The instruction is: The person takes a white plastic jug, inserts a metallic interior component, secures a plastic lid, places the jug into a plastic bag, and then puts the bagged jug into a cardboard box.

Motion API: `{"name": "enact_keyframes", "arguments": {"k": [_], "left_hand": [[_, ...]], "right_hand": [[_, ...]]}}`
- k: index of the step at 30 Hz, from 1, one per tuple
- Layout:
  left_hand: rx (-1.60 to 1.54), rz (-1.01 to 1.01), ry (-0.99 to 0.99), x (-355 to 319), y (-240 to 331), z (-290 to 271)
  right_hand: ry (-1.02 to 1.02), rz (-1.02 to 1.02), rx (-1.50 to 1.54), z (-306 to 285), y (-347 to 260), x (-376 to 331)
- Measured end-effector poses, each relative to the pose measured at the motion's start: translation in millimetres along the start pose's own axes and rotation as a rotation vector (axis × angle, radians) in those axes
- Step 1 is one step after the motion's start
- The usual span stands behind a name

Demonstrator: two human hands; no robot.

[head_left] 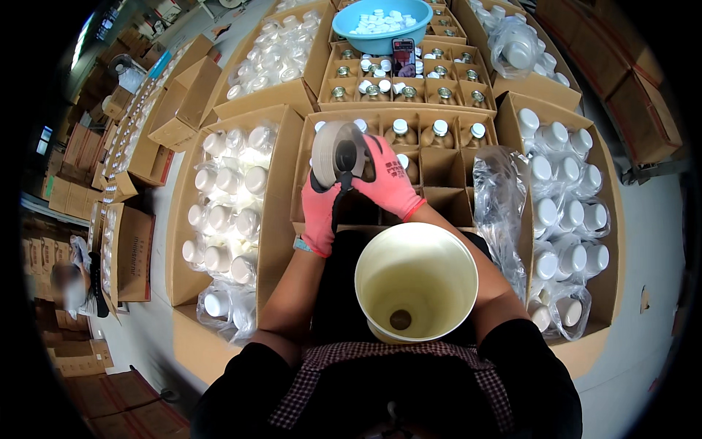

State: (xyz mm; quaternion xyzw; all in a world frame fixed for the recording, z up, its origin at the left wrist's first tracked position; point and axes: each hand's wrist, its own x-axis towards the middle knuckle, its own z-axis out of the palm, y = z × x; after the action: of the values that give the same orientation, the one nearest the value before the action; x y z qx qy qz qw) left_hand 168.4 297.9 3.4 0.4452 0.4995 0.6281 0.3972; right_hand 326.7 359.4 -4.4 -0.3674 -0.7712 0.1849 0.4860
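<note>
Both my hands wear pink gloves with dark fingertips and meet over the near divided carton [365,117]. Between them is a round, ribbed, grey-beige roll-like thing [325,155] with a dark oval middle; its exact kind is unclear. My left hand [319,212] grips it from below and the left, fingers closed. Wrapped round its right side is my right hand [386,181]. White-capped bottles [439,133] stand in the carton's far compartments. A cream bucket [417,282] stands between my forearms, with a small brown round spot at its bottom.
Open cartons of plastic-wrapped, white-capped bottles flank me at left [219,218] and right [569,214]. Crumpled clear plastic [501,212] lies beside the right one. Beyond, a blue basin [384,36] of white caps and a phone [403,58] rest over another divided carton.
</note>
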Motion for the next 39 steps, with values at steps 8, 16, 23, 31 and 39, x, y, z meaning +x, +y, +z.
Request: {"name": "enact_keyframes", "arguments": {"k": [8,16,23,31,39], "left_hand": [[-0.176,-0.201,0.068,-5,-14,-31],[-0.377,-0.326,0.050,-27,1,-72],[-0.775,-0.460,-0.179,-55,31,-53],[-1.168,-0.011,-0.577,-27,156,2],[-1.084,-0.057,-0.709,-86,214,-5]], "right_hand": [[-0.496,0.529,-0.494,-1,99,19],[-0.809,0.297,-0.776,23,135,-7],[-0.293,0.186,-0.528,-95,-28,101],[0.269,-0.230,-0.184,-235,-226,29],[-0.142,0.236,0.307,-203,-188,-93]]}}
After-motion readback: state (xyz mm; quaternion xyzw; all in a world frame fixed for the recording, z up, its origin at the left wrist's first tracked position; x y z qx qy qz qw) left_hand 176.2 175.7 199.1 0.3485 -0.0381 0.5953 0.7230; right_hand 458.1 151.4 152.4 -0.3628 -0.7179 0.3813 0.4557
